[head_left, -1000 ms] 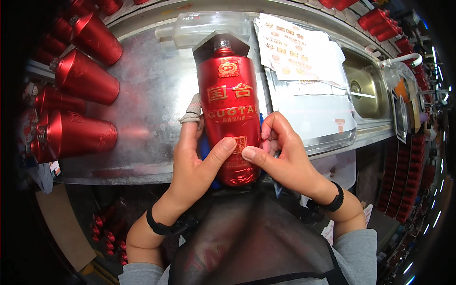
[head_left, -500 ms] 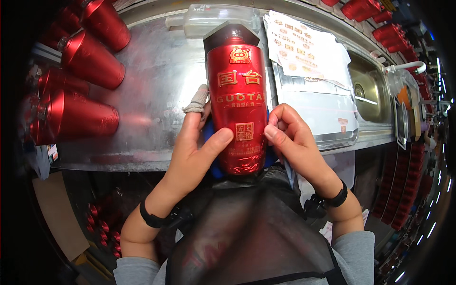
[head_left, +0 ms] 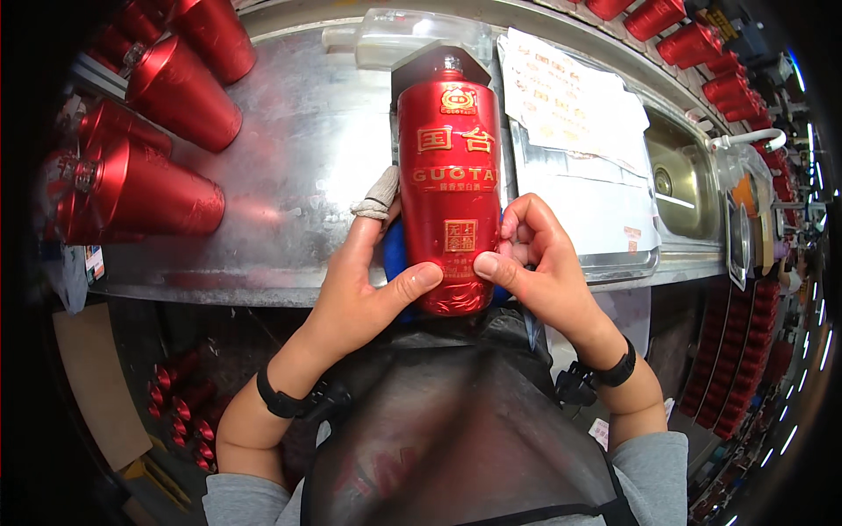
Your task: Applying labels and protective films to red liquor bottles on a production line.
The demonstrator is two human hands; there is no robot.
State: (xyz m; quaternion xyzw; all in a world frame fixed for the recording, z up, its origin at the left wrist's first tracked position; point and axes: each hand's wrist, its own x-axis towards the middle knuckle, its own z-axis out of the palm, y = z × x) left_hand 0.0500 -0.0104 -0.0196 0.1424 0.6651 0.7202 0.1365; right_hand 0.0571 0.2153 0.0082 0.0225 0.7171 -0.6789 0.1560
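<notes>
A glossy red bottle [head_left: 450,206] with raised gold lettering and emblems lies with its front facing up and its neck pointing away from me. My left hand [head_left: 355,285] is closed along its lower left side, thumb on the front. A pale cloth sleeve [head_left: 378,195] covers that hand's index finger. On the lower right side is my right hand [head_left: 545,276], thumb pressed to the front and the other fingers curled at the edge. A dark angular block [head_left: 410,72] shows behind the bottle's neck. Blue material [head_left: 396,252] peeks out beneath the bottle.
Several red bottles [head_left: 180,96] lie to the left on the metal worktop [head_left: 289,175]. A clear empty bottle [head_left: 425,37] lies at the back. Printed sticker sheets [head_left: 570,92] rest on the right, before a sink [head_left: 693,210] with a white tap [head_left: 750,138]. More red bottles [head_left: 732,351] fill racks at right.
My right thumb has moved from the bottle's right edge down onto its lower front. My left thumb sits lower too. The bottle appears slightly further right, along with the surroundings.
</notes>
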